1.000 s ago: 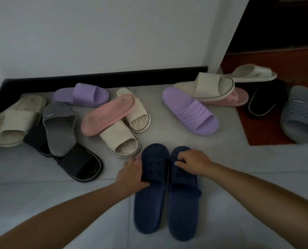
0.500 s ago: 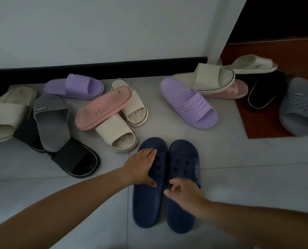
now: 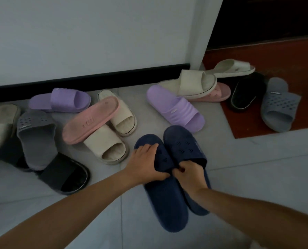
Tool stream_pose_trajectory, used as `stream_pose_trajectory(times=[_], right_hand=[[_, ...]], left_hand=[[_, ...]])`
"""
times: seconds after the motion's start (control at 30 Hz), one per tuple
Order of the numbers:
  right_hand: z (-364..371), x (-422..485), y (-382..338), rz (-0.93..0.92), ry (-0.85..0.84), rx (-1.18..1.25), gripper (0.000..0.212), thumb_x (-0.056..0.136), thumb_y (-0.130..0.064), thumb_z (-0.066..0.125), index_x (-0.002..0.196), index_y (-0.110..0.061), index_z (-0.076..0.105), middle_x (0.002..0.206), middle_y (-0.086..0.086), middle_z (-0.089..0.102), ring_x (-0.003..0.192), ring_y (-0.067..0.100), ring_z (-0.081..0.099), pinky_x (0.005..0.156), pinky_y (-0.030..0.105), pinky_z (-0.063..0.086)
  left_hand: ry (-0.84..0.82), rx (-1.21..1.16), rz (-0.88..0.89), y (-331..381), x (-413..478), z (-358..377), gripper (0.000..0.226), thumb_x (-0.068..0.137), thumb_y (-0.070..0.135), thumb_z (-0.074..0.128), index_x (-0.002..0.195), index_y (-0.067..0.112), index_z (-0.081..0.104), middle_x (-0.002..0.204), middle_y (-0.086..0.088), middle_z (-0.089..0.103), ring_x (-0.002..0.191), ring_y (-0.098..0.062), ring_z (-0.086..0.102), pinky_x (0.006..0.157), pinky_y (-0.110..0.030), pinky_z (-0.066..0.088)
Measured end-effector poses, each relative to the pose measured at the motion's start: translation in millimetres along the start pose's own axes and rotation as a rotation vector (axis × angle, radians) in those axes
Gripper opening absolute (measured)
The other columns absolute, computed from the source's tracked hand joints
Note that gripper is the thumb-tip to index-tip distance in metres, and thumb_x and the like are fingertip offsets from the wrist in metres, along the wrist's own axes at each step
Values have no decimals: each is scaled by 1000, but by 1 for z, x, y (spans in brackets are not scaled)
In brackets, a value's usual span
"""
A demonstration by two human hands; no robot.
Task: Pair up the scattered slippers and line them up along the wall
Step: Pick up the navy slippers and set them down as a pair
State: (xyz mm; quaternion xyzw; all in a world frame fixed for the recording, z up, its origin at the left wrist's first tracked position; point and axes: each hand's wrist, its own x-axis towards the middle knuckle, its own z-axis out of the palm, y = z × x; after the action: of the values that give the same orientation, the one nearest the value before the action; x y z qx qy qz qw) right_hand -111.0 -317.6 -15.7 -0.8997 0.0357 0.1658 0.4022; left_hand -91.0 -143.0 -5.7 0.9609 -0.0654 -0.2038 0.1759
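The left hand (image 3: 146, 163) and right hand (image 3: 190, 172), close together, each grip a strap of the navy slippers (image 3: 167, 203) paired beneath them, so the next move is probably carrying both to the wall (image 3: 95, 36) ahead of the hands.

Single head-worn wide-angle view, facing forward and steeply down at the floor (image 3: 257, 177), frame rolled so the black skirting (image 3: 95, 79) climbs to the right. Close range: both forearms (image 3: 59, 209) enter from the near edge, left hand (image 3: 146, 164) and right hand (image 3: 191, 174) together on the navy slippers (image 3: 167, 203) mid-frame. Wall (image 3: 95, 33) fills the far side, dark doorway (image 3: 266, 20) far right.
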Motion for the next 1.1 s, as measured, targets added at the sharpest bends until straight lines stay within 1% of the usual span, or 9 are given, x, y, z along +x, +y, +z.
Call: stream_pose_trajectory(times=[0.2, 0.37, 0.6, 0.7, 0.83, 0.9, 1.0, 1.07, 1.1], right_hand=[[-148, -3, 21, -91, 74, -196, 50, 68, -14, 70, 42, -21, 29, 44, -5, 37, 42, 6, 33, 48, 19, 32], [-215, -24, 84, 99, 234, -76, 47, 73, -9, 68, 47, -21, 31, 48, -6, 40, 46, 4, 34, 46, 21, 28], [-256, -53, 211, 480, 401, 20, 33, 83, -15, 57, 56, -19, 38, 60, -4, 47, 61, 18, 47, 53, 31, 28], [-283, -64, 268, 632, 501, 43, 12, 84, -18, 54, 75, -13, 59, 77, 2, 65, 75, 21, 60, 61, 32, 41], [-318, -83, 333, 691, 605, -5, 21, 88, -18, 55, 104, -13, 67, 105, 5, 69, 100, 27, 62, 80, 32, 48], [-336, -90, 354, 707, 626, -6, 15, 88, -15, 54, 92, -10, 67, 94, 8, 69, 90, 30, 63, 72, 34, 47], [-354, -95, 371, 762, 608, -11, 22, 88, -10, 50, 66, -11, 45, 64, 5, 52, 59, 24, 50, 53, 32, 30], [-358, -99, 370, 770, 655, -35, 7, 88, -13, 49, 82, -12, 53, 79, 5, 56, 66, 25, 54, 53, 30, 32], [-356, -101, 362, 758, 724, -32, 14, 88, -16, 51, 100, -11, 55, 91, 5, 58, 75, 27, 58, 55, 31, 36]], left_hand=[[-39, -197, 245, 111, 25, -27, 106, 43, 83, 59, 131, 30, 29, 120, 18, 34, 115, -7, 35, 95, -25, 32], [-98, -190, 339, 221, 65, -20, 122, 48, 84, 56, 147, 24, 18, 150, 2, 28, 138, -18, 25, 111, -35, 30], [-363, -36, 355, 360, 99, 66, 115, 65, 79, 53, 150, 25, -1, 160, 4, 2, 146, -23, 9, 115, -42, 21], [-442, 12, 447, 409, 113, 102, 108, 72, 74, 52, 150, 22, -3, 160, 4, -2, 147, -21, 3, 118, -39, 19], [-453, 53, 550, 454, 117, 136, 97, 82, 61, 52, 151, 17, -1, 160, 0, 0, 147, -21, 6, 116, -35, 21], [-453, 66, 553, 465, 119, 146, 93, 84, 57, 53, 151, 17, 1, 160, 0, 2, 146, -22, 8, 116, -37, 23], [-457, 72, 521, 471, 124, 157, 91, 85, 54, 55, 151, 16, 4, 159, -2, 7, 145, -22, 11, 116, -41, 25], [-451, 23, 493, 469, 126, 158, 89, 84, 52, 57, 150, 17, 10, 157, -2, 14, 143, -21, 18, 114, -40, 28], [-441, -7, 484, 466, 127, 158, 87, 84, 52, 58, 150, 17, 12, 156, -1, 17, 142, -21, 20, 114, -39, 29]])
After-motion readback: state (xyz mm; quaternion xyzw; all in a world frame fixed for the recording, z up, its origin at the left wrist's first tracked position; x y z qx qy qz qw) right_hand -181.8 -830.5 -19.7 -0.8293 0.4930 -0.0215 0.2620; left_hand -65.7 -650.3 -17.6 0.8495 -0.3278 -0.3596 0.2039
